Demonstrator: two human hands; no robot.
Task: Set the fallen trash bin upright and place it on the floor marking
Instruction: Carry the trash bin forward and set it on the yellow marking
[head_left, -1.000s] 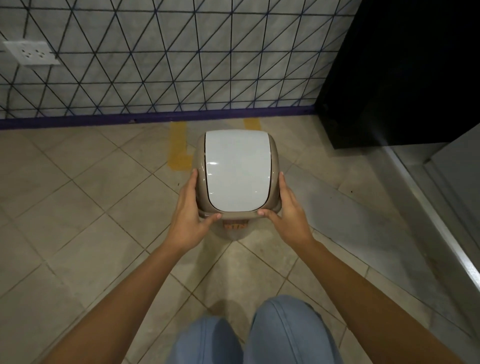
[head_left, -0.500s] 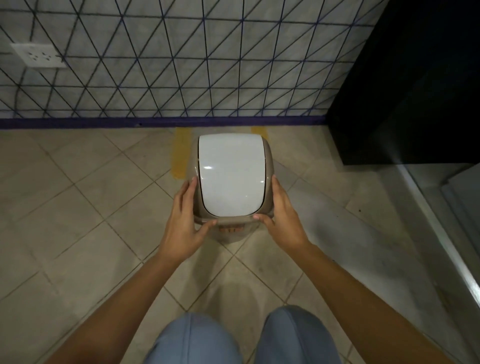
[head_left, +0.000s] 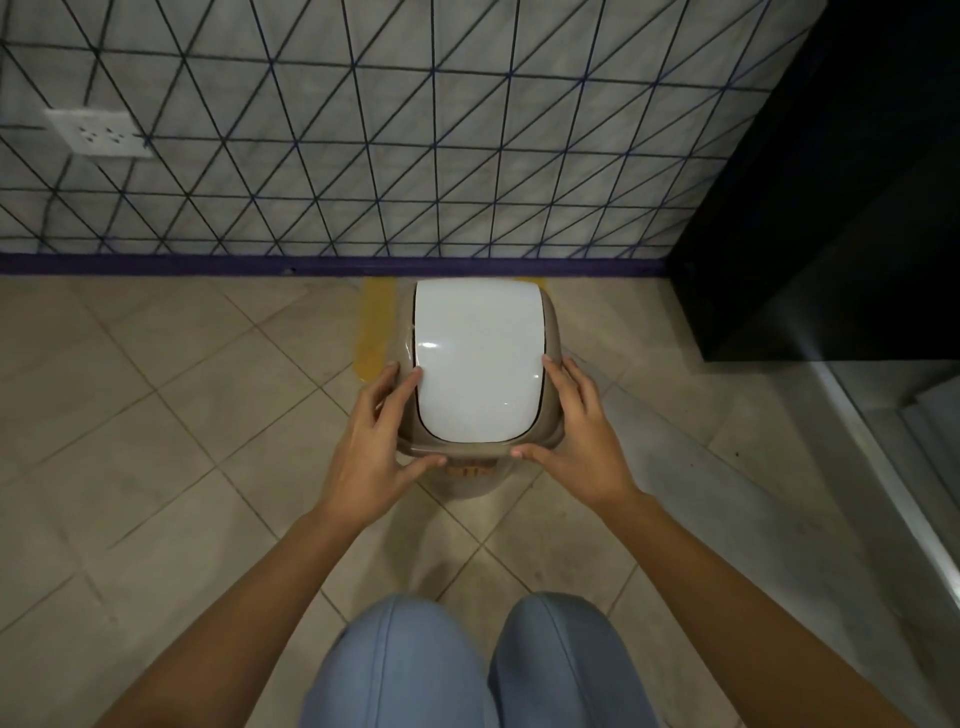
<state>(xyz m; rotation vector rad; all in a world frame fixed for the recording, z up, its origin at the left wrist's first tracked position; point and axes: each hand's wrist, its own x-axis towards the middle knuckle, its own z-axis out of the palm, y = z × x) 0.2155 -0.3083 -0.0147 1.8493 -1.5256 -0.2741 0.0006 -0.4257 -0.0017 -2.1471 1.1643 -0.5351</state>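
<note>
A small beige trash bin (head_left: 551, 332) with a white swing lid stands upright in the middle of the head view, close to the wall. My left hand (head_left: 375, 447) grips its left rim, thumb under the front edge. On the right rim my right hand (head_left: 576, 439) holds it the same way. A yellow floor marking (head_left: 375, 332) shows as a strip just left of the bin, with another bit at the bin's far right corner; the bin covers the rest of it.
A tiled wall with a purple baseboard (head_left: 208, 264) runs right behind the bin, with a socket (head_left: 98, 133) at the left. A black cabinet (head_left: 831, 208) stands to the right, with a metal sill (head_left: 893, 467) below it. My knees (head_left: 467, 670) are at the bottom.
Both hands have carried the bin away from me toward the wall, over the yellow marking. The grip on the rim has stayed the same.
</note>
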